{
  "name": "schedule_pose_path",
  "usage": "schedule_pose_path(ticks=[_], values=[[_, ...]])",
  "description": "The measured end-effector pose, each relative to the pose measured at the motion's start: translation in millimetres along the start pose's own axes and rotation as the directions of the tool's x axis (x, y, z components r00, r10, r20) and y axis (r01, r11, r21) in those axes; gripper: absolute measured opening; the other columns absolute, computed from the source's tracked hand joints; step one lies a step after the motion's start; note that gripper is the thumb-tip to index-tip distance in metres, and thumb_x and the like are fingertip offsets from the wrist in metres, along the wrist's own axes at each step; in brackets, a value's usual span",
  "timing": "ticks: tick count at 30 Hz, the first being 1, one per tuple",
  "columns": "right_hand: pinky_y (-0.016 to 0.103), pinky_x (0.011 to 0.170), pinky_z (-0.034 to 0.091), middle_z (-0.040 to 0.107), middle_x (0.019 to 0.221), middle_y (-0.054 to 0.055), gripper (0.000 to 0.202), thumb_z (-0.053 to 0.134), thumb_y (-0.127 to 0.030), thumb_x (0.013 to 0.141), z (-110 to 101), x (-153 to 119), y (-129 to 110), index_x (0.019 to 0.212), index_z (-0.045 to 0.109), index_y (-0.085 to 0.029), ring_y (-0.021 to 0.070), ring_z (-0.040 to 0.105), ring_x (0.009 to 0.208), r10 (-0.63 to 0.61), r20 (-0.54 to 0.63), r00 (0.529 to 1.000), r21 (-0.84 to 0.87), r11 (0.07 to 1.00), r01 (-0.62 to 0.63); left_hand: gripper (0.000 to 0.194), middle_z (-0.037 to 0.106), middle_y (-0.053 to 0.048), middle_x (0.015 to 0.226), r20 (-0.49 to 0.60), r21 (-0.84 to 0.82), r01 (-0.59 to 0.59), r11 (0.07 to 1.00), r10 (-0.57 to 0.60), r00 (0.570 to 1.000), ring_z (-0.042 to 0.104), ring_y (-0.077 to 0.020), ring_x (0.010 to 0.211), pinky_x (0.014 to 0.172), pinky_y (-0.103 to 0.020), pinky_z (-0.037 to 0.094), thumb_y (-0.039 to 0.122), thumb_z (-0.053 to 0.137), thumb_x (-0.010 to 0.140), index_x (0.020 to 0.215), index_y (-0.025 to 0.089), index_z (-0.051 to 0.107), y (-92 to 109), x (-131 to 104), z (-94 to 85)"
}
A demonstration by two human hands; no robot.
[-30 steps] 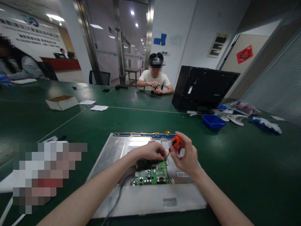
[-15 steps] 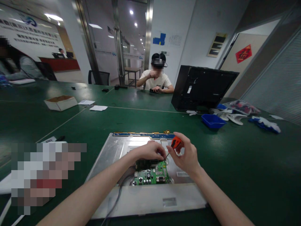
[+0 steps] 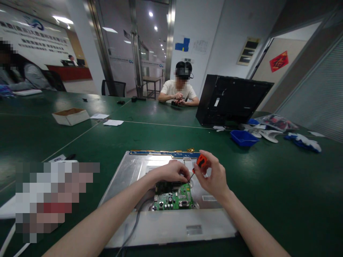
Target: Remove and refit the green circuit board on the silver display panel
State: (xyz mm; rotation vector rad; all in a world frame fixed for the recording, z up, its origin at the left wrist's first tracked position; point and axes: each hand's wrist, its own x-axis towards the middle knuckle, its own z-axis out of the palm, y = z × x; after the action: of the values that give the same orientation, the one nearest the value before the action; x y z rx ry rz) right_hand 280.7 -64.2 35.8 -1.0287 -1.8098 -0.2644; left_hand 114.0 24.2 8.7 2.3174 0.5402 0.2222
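Note:
My right hand (image 3: 213, 175) is closed round the orange-and-black handle of a screwdriver (image 3: 202, 161). The thin shaft slants down to the upper right corner of a green circuit board (image 3: 174, 198). Close by that tip, my left hand (image 3: 178, 172) bends over the board's top edge with its fingers curled together; whether they hold a screw or anything else is hidden. The board sits on the silver metal back of a display panel (image 3: 211, 226), which lies flat before me. Along the panel's far edge runs a blue circuit strip (image 3: 160, 154).
A dark cable (image 3: 134, 228) crosses the panel's near left part. Beyond are a blue tray (image 3: 243, 138), a black monitor housing (image 3: 233, 100), gloves (image 3: 302, 141) and an open box (image 3: 71, 116). A co-worker (image 3: 178, 89) sits across the green table (image 3: 150, 137).
The screwdriver handle has turned a little in my right hand, its tip staying at the board's corner. My left hand keeps its place. Across the table, the co-worker's raised hand has come down.

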Motion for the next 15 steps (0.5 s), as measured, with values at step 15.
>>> schedule_pose_path(ticks=[15], values=[[0.024, 0.048, 0.026, 0.059, 0.055, -0.001, 0.035, 0.048, -0.048, 0.09, -37.9, 56.5, -19.5, 0.071, 0.056, -0.019, 0.0119, 0.052, 0.048, 0.142, 0.467, 0.873, -0.384, 0.922, 0.055, 0.016, 0.07, 0.0, 0.078, 0.005, -0.069, 0.012, 0.998, -0.011, 1.0, 0.062, -0.0138, 0.073, 0.069, -0.02, 0.043, 0.008, 0.065, 0.072, 0.083, 0.016, 0.073, 4.8, -0.4, 0.0]])
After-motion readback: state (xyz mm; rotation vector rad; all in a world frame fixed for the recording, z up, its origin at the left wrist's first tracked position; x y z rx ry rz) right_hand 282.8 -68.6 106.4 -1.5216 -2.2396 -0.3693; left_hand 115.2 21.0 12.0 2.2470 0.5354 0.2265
